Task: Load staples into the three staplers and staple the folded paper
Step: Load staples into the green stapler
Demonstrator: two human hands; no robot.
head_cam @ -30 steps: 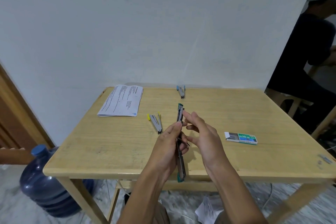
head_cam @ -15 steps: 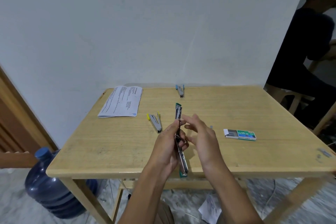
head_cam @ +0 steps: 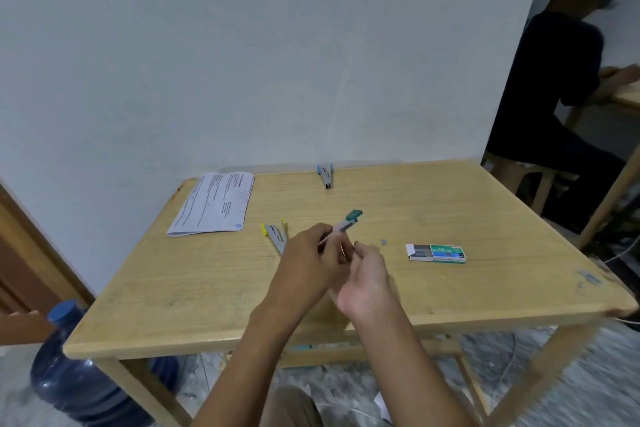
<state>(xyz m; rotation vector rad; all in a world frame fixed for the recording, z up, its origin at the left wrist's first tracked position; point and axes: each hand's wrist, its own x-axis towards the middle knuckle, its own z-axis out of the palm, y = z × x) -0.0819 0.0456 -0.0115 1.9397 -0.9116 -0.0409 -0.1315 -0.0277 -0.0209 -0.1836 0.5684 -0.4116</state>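
Observation:
My left hand (head_cam: 308, 262) grips the green stapler (head_cam: 348, 222) above the middle of the wooden table (head_cam: 207, 288); its green tip points up and to the right. My right hand (head_cam: 367, 274) is close against it from the right, fingers curled at the stapler's body; whether it pinches staples is hidden. A yellow stapler (head_cam: 275, 234) lies opened just left of my hands. A blue stapler (head_cam: 325, 175) lies at the far edge. The folded paper (head_cam: 214, 203) rests at the far left. The open staple box (head_cam: 436, 253) lies to the right, with a small strip of staples (head_cam: 383, 242) near it.
A blue water jug (head_cam: 79, 374) stands on the floor under the table's left corner. A person in dark clothes (head_cam: 550, 90) sits at another table to the right. A wall runs behind the table, and a wooden door frame (head_cam: 24, 243) is at the left.
The green stapler has tilted from pointing straight away to pointing up and right, and less of it shows. Both hands have closed in on it. The view has shifted slightly.

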